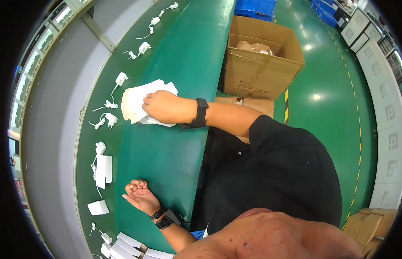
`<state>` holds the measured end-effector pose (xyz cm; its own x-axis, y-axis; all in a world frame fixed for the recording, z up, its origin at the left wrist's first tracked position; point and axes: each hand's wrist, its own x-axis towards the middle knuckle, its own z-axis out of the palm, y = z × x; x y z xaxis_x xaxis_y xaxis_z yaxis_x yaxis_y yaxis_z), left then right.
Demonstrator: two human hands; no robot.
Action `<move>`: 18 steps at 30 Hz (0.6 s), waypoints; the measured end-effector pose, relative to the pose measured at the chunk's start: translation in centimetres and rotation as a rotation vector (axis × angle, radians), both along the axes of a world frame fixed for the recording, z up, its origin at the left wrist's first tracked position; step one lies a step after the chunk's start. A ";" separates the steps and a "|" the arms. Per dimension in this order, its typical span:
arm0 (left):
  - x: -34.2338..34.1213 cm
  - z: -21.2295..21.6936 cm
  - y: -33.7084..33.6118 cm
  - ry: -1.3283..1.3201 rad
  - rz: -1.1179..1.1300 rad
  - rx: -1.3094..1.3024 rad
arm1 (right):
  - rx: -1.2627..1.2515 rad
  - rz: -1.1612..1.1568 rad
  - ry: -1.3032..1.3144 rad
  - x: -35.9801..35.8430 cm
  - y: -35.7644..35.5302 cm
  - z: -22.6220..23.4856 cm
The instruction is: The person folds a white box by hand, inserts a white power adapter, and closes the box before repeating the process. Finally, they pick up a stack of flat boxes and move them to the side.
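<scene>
- The right hand (pixel 164 105) is lying back-up over a loose stack of thin white sheet-like pieces (pixel 134 101), with its fingers bending down onto the top. Whether the fingertips are gripping a piece or only touching it cannot be told.
- The stack is resting on the smooth green table (pixel 157 159), between the far and near edges, toward the right end. A cream-coloured margin is showing at its far side.
- The left hand (pixel 142 196) is turning its palm up, fingers loosely curling and thumb standing apart; no object is showing in it. The two hands are well apart.
- Along the far edge of the table, white plastic plug adapters with thin cords (pixel 122 79) are lying in a spaced row.
- Toward the left end, a tall white box (pixel 104 172) is lying beside one adapter, and a small white box (pixel 98 208) is lying farther left.
- Progress, by judgement: handling of the stack is under way, the right hand already making contact. No piece is showing as lifted clear, so most of the stack seems to be remaining.
- Beyond the near edge, an open brown cardboard carton (pixel 257 77) is holding crumpled brown paper (pixel 252 46).
</scene>
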<state>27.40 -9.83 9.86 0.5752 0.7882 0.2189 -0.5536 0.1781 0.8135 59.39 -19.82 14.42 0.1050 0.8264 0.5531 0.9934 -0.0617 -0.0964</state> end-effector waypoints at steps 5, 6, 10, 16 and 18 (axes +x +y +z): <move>-0.7 0.0 -0.1 0.027 -0.020 0.016 | 0.064 0.013 -0.113 -0.2 0.6 0.9; -0.8 0.0 -0.3 0.027 -0.015 0.011 | 0.032 -0.012 -0.107 -0.3 0.6 1.1; -0.5 0.2 -0.7 0.047 -0.031 0.036 | 0.027 -0.055 -0.080 -0.5 0.6 0.8; -0.2 -0.2 0.2 0.139 -0.039 0.119 | 0.170 -0.003 -0.011 -0.5 -0.4 -0.6; 0.0 -0.3 0.3 0.162 -0.042 0.137 | 0.109 -0.003 -0.017 -0.4 -0.2 -0.5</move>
